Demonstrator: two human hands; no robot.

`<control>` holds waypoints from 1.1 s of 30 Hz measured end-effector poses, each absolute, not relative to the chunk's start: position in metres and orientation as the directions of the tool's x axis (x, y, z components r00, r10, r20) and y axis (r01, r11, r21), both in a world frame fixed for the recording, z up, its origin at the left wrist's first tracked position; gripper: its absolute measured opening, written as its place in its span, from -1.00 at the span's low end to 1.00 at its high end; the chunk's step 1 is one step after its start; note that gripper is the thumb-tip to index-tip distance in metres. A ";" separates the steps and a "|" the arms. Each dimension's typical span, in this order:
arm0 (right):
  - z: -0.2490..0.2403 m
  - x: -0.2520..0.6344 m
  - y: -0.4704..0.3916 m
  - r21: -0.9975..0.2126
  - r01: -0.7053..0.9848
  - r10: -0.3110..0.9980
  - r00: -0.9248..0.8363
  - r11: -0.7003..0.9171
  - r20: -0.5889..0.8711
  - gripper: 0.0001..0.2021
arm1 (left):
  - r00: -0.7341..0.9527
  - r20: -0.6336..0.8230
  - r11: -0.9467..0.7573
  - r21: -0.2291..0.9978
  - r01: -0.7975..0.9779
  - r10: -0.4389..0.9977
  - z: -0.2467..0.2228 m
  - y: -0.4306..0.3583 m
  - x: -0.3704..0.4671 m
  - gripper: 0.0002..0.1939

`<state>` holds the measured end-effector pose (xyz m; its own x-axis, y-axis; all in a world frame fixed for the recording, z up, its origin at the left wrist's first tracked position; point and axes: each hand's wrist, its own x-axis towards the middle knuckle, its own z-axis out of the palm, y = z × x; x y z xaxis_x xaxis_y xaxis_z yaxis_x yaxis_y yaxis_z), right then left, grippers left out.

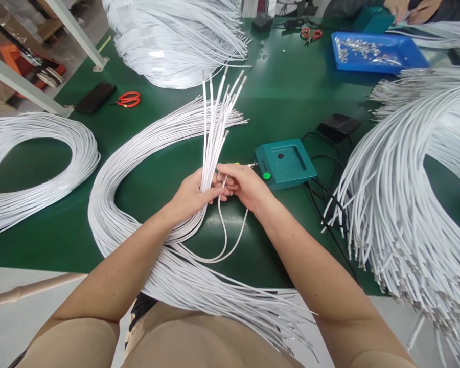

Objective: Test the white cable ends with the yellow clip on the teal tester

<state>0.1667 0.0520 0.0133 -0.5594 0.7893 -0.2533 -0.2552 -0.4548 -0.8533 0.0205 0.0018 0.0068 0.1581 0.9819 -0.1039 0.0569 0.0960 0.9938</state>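
Observation:
My left hand [193, 194] is closed around a bunch of white wires [213, 135], whose cut ends fan upward above the fist. Touching it on the right is my right hand [249, 185], its fingers curled in at a single white wire [223, 220] that loops down below the hands. The exact grip at the fingertips is partly hidden. From the bunch, a long coil of white wires [107, 194] curves over the green table and under my left forearm. Just beyond my right hand sits a teal device [287, 162] with a green button; a thin metal tip points from it toward my fingers.
White wire coils lie at left [76, 153], at the back [168, 41] and at right [398, 168]. Red-handled snips [129, 99] lie near a black phone [95, 98]. A blue tray [416, 56] holds small metal terminals. Across the table are another person's hands [423, 9].

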 end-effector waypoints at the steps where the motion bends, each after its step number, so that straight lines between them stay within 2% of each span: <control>1: 0.013 0.167 0.052 -0.850 -0.251 0.775 -0.579 -0.464 -0.253 -0.71 | 0.163 -0.090 0.084 0.995 0.047 0.983 0.006 0.002 0.020 -0.69; 7: 0.015 0.171 0.056 -0.759 -0.272 0.681 -0.673 -0.592 -0.290 -0.69 | 0.120 -0.061 0.065 0.998 -0.025 0.991 0.006 0.002 0.017 -0.67; 13: 0.018 0.173 0.056 -0.720 -0.306 0.669 -0.686 -0.623 -0.287 -0.75 | 0.068 -0.051 0.051 0.999 -0.004 0.996 0.007 0.003 0.013 -0.68; 15: 0.018 0.172 0.055 -0.757 -0.310 0.710 -0.649 -0.575 -0.273 -0.76 | 0.052 -0.049 0.050 0.999 -0.015 0.997 0.006 0.004 0.012 -0.68; 18: 0.019 0.170 0.052 -0.891 -0.258 0.850 -0.480 -0.373 -0.217 -0.73 | 0.043 -0.045 0.047 0.998 -0.052 0.998 0.006 0.005 0.010 -0.65; 20: 0.019 0.168 0.051 -0.956 -0.185 0.920 -0.362 -0.227 -0.148 -0.76 | 0.046 -0.041 0.043 0.997 -0.061 0.998 0.005 0.005 0.010 -0.57; 22: 0.019 0.167 0.050 -0.979 -0.133 0.945 -0.310 -0.156 -0.108 -0.82 | 0.051 -0.037 0.040 0.998 -0.057 0.998 0.005 0.005 0.009 -0.48; 24: 0.018 0.167 0.051 -0.976 -0.132 0.939 -0.322 -0.172 -0.122 -0.83 | 0.055 -0.028 0.032 0.998 -0.058 0.998 0.004 0.005 0.009 -0.43; 27: 0.018 0.169 0.053 -0.946 -0.150 0.898 -0.386 -0.286 -0.210 -0.83 | 0.075 -0.025 0.030 0.998 -0.063 0.997 0.004 0.005 0.009 -0.42; 29: 0.020 0.170 0.054 -0.941 -0.104 0.879 -0.403 -0.323 -0.257 -0.89 | 0.102 -0.038 0.044 0.997 -0.056 0.994 0.005 0.005 0.010 -0.42; 33: 0.022 0.172 0.055 -0.974 0.014 0.897 -0.386 -0.228 -0.215 -0.92 | 0.142 -0.068 0.074 0.997 -0.037 0.987 0.007 0.004 0.011 -0.46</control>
